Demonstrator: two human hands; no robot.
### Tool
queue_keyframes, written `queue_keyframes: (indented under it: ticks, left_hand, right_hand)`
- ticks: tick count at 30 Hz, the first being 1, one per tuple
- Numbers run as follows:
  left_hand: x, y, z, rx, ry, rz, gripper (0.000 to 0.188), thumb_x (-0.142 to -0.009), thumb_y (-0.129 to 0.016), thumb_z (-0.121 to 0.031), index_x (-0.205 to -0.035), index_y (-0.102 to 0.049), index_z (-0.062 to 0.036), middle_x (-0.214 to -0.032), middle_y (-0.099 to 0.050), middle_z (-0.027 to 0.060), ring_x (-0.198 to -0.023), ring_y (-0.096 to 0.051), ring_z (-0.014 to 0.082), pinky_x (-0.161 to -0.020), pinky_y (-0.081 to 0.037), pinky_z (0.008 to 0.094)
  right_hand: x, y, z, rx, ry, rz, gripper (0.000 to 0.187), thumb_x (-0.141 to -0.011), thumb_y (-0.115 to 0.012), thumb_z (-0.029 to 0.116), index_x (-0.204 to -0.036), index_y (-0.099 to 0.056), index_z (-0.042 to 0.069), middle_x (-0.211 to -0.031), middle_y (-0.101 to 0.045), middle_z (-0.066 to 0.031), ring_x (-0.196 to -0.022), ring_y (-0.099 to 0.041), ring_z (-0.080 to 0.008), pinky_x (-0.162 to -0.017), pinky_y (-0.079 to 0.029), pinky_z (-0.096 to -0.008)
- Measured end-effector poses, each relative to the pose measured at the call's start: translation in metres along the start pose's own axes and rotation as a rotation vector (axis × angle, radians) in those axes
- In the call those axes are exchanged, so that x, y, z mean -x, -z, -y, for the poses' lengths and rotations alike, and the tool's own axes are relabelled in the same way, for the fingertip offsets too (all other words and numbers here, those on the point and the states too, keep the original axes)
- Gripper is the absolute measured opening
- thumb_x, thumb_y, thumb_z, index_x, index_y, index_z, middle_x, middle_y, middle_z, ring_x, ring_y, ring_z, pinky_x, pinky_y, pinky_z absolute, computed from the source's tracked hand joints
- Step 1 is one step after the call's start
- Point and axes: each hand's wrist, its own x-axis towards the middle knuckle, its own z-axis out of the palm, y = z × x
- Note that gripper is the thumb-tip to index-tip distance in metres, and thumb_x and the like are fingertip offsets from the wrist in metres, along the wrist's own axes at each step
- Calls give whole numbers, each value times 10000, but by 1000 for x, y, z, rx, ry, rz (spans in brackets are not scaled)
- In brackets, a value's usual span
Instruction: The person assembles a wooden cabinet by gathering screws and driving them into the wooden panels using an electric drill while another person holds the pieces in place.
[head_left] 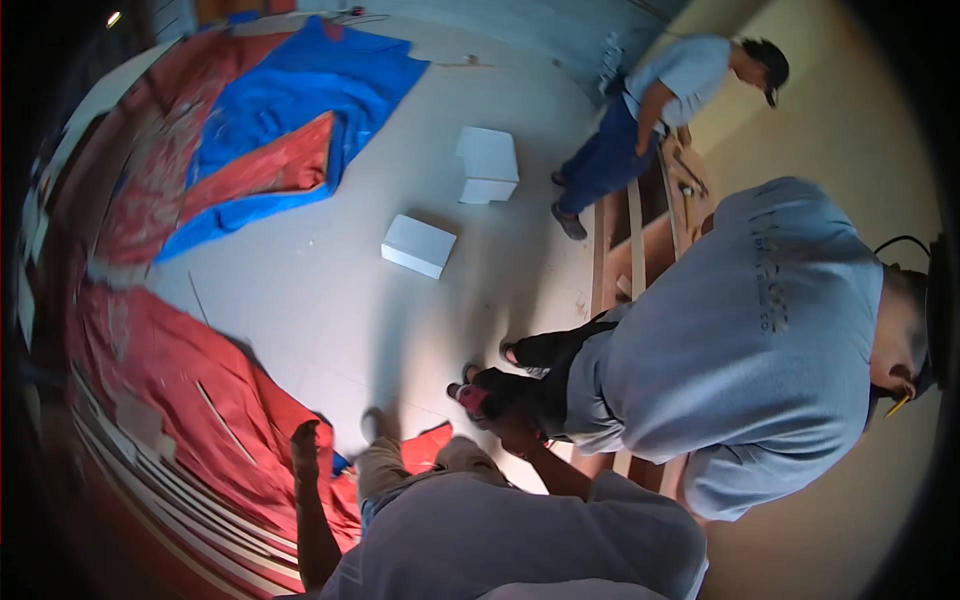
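Note:
My right hand (515, 432) is closed on a red-and-black hand tool (470, 400), held in front of my body above the floor. Its exact kind does not show clearly. To the left, my left hand (306, 440) is raised over a crumpled red sheet (190, 365). It is dark and small here, with the fingers seemingly bent, and I see nothing in it for certain. Close on my right, a person in a grey shirt (740, 320) leans over a wooden frame (640, 240), whose near part their body hides.
Another person (680, 80) stands at the frame's far end, beside hand tools (690, 180) on the wood. Two white boxes (488, 165) (418, 246) sit on the pale floor. A blue tarp (300, 90) lies at the far left, and long strips (180, 500) lie at the near left.

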Motion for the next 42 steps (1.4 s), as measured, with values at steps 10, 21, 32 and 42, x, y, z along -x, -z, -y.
queue_keyframes:
  ticks: [10,21,32,42]
  left_hand:
    - [-297,-25,-174,-333,91,607,171,-860,-498,-142,-905,-591,-5,-630,-600,98,-538,-584,156,-487,-473,261]
    - [-564,-75,-342,363,441,668,292,-891,-481,-164,-1139,-468,-11,-1039,-579,157,-859,-589,208,-734,-486,323]
    - [-967,-193,-462,-435,-446,1002,221,-853,-543,-266,-912,-595,-60,-770,-607,24,-683,-570,125,-616,-460,265]
    - [-1186,-406,-663,-413,40,1053,262,-850,-559,-305,-891,-616,-52,-793,-638,34,-605,-525,67,-515,-402,207]
  right_hand:
    - [-166,-1,98,-154,-404,-207,527,-581,-753,266,-1039,-568,83,-947,-614,-137,-904,-591,-278,-794,-468,-370]
    - [-409,31,131,189,-706,99,447,-559,-706,414,-887,-646,116,-843,-648,-136,-827,-617,-295,-748,-494,-389]
    - [-606,69,252,64,-1037,-1,344,-604,-668,287,-891,-642,100,-839,-651,-113,-836,-621,-271,-726,-503,-382]
    - [-794,87,332,-329,-1095,97,266,-600,-683,286,-735,-663,57,-692,-648,-110,-661,-642,-203,-612,-513,-309]
